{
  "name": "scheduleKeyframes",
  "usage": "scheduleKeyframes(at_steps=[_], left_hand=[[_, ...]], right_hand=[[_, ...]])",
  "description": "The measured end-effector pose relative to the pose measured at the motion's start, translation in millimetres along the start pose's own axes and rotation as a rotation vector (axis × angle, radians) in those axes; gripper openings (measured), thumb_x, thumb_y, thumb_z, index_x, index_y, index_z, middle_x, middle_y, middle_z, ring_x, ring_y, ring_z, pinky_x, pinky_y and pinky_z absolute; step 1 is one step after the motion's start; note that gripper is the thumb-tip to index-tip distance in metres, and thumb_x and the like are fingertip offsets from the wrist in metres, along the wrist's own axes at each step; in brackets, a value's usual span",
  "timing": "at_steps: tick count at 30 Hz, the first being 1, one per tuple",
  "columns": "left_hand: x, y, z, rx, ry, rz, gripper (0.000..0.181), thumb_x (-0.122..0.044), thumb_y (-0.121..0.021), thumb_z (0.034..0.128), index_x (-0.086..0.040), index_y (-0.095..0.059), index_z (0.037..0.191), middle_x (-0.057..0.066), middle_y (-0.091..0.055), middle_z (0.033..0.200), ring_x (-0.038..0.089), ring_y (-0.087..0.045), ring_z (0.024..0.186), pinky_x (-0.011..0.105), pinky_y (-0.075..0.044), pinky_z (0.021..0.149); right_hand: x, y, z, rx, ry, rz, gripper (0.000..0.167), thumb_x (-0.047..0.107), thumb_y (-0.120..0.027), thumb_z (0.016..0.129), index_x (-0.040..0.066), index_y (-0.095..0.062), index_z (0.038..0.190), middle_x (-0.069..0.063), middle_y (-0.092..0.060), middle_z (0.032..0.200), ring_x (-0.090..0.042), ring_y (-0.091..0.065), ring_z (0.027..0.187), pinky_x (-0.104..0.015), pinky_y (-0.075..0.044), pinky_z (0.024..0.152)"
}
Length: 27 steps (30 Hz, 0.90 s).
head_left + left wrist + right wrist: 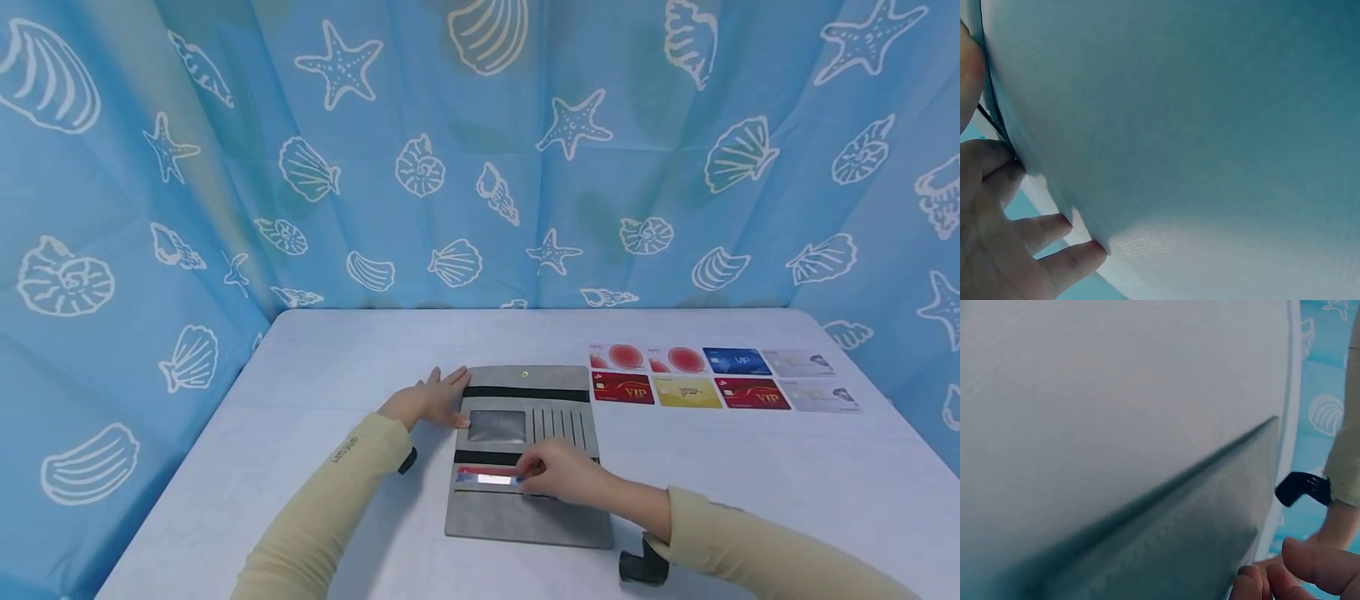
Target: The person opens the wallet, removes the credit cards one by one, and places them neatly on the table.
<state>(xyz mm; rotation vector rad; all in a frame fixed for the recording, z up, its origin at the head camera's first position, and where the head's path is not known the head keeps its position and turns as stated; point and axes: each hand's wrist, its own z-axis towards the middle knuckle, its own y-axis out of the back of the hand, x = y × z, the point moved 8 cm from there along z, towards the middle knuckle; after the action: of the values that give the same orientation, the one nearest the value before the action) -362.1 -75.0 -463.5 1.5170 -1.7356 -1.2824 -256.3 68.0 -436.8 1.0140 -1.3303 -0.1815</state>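
A grey wallet (525, 521) lies unfolded on the table, with a clear window (497, 426) and several narrow slits on its upper half. My left hand (427, 404) rests at its upper left edge, fingers spread. In the left wrist view, the fingertips of that hand (1004, 244) touch the white surface beside the wallet's edge. Lower on the wallet, a card (483, 476) with red and shiny bluish parts shows at a long pocket. My right hand (566, 473) pinches its right end, covering that part. The right wrist view shows the wallet (1197, 525) side-on beside the curled fingers.
Two rows of cards lie right of the wallet, among them a blue VIP card (737, 362), a yellow card (687, 392) and a red VIP card (622, 388). A blue curtain (480, 208) with shell prints stands behind the white table (360, 350).
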Motion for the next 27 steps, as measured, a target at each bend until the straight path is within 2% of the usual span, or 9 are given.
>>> scheduleKeyframes(at_steps=[10,21,27], left_hand=[[0.0,0.6,0.0,-0.013,-0.004,-0.01,0.085,-0.04,-0.063,0.0836,-0.015,-0.013,0.148,0.0,-0.007,0.155,0.035,0.001,0.14,0.053,-0.009,0.111],[-1.7,0.9,-2.4,-0.014,-0.002,0.017,0.086,-0.041,-0.062,0.0834,-0.015,-0.013,0.148,0.0,-0.007,0.155,0.036,0.0,0.14,0.053,-0.011,0.111],[2.0,-2.9,6.5,-0.01,0.012,-0.007,0.087,-0.04,-0.064,0.0824,-0.015,-0.013,0.148,-0.001,-0.007,0.155,0.035,0.001,0.14,0.054,-0.01,0.111]], right_hand=[[2,-12,10.9,0.007,-0.005,-0.047,0.006,0.004,-0.069,0.078,0.005,-0.07,0.084,0.001,-0.06,0.072,-0.011,-0.05,0.061,-0.019,-0.045,0.053],[-1,-17,19.5,0.071,-0.101,-0.01,0.005,0.004,-0.072,0.076,0.005,-0.067,0.077,0.002,-0.057,0.065,-0.011,-0.05,0.059,-0.022,-0.043,0.053],[-5,-17,20.8,0.086,-0.113,0.027,0.006,0.004,-0.071,0.075,0.006,-0.065,0.074,0.002,-0.057,0.065,-0.011,-0.048,0.058,-0.023,-0.04,0.052]])
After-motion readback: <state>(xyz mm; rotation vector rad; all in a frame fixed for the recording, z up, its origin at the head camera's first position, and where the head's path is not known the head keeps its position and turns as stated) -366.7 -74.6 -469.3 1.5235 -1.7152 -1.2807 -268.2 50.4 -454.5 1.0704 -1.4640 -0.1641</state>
